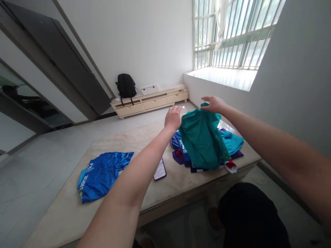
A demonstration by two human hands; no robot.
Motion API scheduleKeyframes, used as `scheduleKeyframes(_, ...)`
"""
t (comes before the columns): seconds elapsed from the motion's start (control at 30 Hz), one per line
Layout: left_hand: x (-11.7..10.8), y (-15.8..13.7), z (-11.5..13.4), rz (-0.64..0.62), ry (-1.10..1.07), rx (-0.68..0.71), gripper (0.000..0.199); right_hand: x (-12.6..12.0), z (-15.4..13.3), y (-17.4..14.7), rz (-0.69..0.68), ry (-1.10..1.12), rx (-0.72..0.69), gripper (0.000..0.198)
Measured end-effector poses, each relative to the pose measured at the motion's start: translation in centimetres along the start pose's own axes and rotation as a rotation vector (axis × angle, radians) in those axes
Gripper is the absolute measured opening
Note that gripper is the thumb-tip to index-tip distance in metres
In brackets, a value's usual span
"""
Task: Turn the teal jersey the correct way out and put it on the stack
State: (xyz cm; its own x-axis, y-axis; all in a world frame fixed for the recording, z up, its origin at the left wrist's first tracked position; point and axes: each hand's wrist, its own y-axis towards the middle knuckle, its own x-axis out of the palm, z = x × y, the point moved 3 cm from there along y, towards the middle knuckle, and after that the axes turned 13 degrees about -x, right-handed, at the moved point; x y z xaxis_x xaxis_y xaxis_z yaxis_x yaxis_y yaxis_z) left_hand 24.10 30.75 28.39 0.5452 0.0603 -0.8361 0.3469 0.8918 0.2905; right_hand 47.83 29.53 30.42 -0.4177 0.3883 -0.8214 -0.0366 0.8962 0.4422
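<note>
A green shirt (pixel 203 139) hangs from both my hands above a pile of clothes. My left hand (pixel 173 117) grips its upper left edge, fingers closed. At its upper right corner, my right hand (pixel 213 104) pinches the cloth between thumb and fingers. Under and around the shirt lies the clothes pile (pixel 232 141), with turquoise, purple, blue and red pieces showing; the shirt covers its middle. A blue printed shirt (pixel 103 175) lies spread on the table to the left. Between that shirt and the pile rests a phone (pixel 160 171), partly behind my left forearm.
The low pale table (pixel 144 193) stretches across in front of my legs. Against the far wall stands a wooden TV cabinet (pixel 155 103) carrying a black backpack (pixel 126 86) and a white box (pixel 150 90). A barred window (pixel 232 38) is at the upper right.
</note>
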Motion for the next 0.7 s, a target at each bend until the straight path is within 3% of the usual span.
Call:
scheduleKeyframes(0.07, 3.1, -1.6, 0.9, 0.039, 0.048, 0.052, 0.041, 3.0, 1.1, -0.6, 0.203, -0.046, 0.089, 0.048)
scheduleKeyframes(0.13, 6.9, -6.4, 0.4, -0.041, 0.128, 0.156, 0.046, 8.4, 1.5, -3.7, 0.233, -0.067, 0.068, 0.050)
scheduleKeyframes(0.2, 9.6, -12.5, -2.3, -0.151, 0.202, 0.252, 0.045, 14.6, 1.6, -7.8, 0.064, -0.109, -0.023, 0.053)
scheduleKeyframes(0.27, 10.0, -18.0, -7.3, -0.231, 0.273, 0.230, 0.046, 19.5, 2.1, -11.5, -0.115, -0.136, -0.029, 0.054)
scheduleKeyframes(0.37, 5.5, -23.1, -18.0, -0.235, 0.422, -0.084, 0.049, 22.6, 3.6, -13.7, -0.196, -0.173, -0.025, 0.059)
scheduleKeyframes(0.47, -2.4, -26.7, -29.2, -0.038, 0.646, -0.508, 0.055, 23.2, 4.7, -13.1, -0.185, -0.178, -0.051, 0.060)
scheduleKeyframes(0.53, -6.6, -29.3, -34.8, 0.031, 0.730, -0.758, 0.061, 22.8, 4.8, -12.7, -0.163, -0.126, -0.051, 0.059)
scheduleKeyframes(0.6, -8.7, -31.6, -38.2, -0.009, 0.740, -0.914, 0.063, 21.9, 4.5, -12.8, -0.114, -0.033, -0.032, 0.057)
scheduleKeyframes(0.7, -8.9, -33.9, -40.0, -0.075, 0.711, -0.949, 0.057, 19.7, 3.0, -13.9, -0.033, 0.079, 0.011, 0.055)
